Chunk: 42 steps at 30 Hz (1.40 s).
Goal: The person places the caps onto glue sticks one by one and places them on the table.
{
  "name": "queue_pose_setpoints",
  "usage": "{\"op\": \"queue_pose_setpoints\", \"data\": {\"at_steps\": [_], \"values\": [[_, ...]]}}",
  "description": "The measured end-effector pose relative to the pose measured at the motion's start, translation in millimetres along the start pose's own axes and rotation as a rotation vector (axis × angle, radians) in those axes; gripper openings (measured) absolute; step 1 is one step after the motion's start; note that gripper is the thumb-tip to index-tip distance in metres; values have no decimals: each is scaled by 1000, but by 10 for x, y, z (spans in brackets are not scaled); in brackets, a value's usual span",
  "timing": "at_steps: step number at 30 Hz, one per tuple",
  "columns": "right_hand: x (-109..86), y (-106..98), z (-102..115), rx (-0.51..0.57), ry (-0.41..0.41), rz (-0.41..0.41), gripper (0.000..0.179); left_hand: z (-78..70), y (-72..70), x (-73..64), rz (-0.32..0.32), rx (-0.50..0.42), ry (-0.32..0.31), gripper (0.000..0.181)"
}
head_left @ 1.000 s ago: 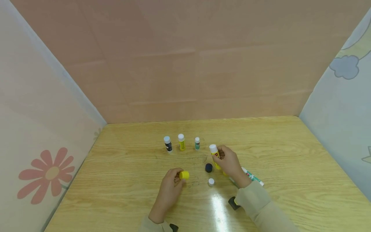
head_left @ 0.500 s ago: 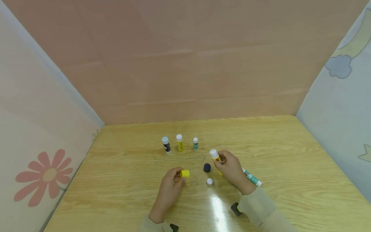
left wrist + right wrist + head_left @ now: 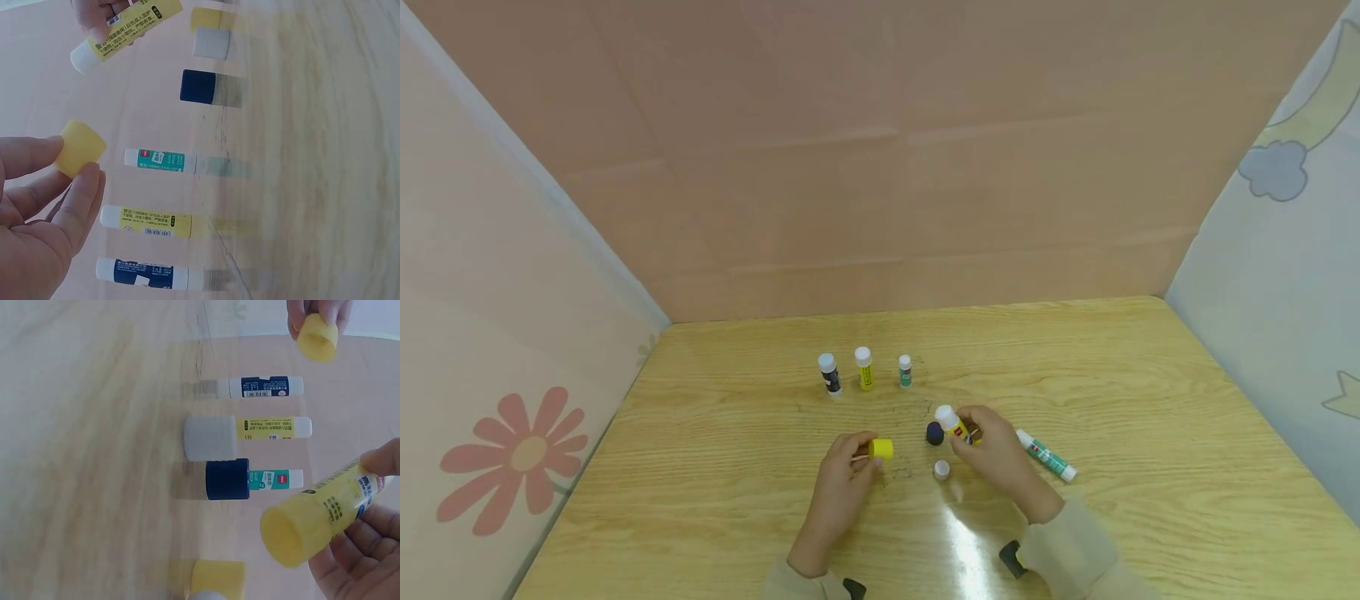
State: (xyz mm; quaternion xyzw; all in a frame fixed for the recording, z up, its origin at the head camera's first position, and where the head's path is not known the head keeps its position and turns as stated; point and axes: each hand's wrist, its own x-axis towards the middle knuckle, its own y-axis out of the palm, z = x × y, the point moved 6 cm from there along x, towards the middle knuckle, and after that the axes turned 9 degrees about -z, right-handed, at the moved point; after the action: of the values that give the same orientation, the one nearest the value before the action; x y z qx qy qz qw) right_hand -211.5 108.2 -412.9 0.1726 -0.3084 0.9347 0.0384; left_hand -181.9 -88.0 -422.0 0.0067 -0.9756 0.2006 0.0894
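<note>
Across the wooden table point(image 3: 700, 433) from me, a person's two hands are working near the middle. The left hand point(image 3: 842, 479) is pinching a yellow cap point(image 3: 882, 449) between thumb and fingertips, partly curled, and is holding it up off the surface. The right hand point(image 3: 996, 450) is gripping a yellow stick point(image 3: 955, 423), thumb on one side and curled fingers on the other; the stick is tilting, its white end leaning toward the left hand, its yellow end showing hollow from the right wrist. Cap and stick are staying well apart. Just beside the stick, a navy cap point(image 3: 935, 433) is sitting on the wood, with a white cap point(image 3: 942, 470) resting nearer the person. Another yellow cap point(image 3: 219, 578) is standing close by, mostly hidden by the right hand from above. Right of that hand, a green tube point(image 3: 1047, 456) is lying on its side. Farther back, three sticks are standing upright in a row: navy point(image 3: 830, 374), yellow point(image 3: 865, 369) and green point(image 3: 906, 372).
</note>
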Motion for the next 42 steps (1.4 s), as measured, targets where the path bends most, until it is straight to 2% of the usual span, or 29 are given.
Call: {"op": "queue_pose_setpoints", "data": {"at_steps": [7,14,17,18,25,32,42], "values": [[-88,40,62,-11,-29,55,24,25,46,17,19,-47,-41,32],[-158,98,94,4,-68,102,24,-51,49,-14,14,-60,-32,33],[-187,121,99,3,-75,107,24,-49,63,-13,19,-60,-33,32],[-195,128,101,1,-80,107,25,3,80,-4,22,-67,-28,33],[-248,167,116,28,-89,134,26,15,109,-12,36,-84,-51,33],[-275,175,143,50,-128,174,24,-51,110,-29,35,-85,-15,33],[-283,196,176,57,-197,185,25,-89,143,-29,48,-92,22,32]]}}
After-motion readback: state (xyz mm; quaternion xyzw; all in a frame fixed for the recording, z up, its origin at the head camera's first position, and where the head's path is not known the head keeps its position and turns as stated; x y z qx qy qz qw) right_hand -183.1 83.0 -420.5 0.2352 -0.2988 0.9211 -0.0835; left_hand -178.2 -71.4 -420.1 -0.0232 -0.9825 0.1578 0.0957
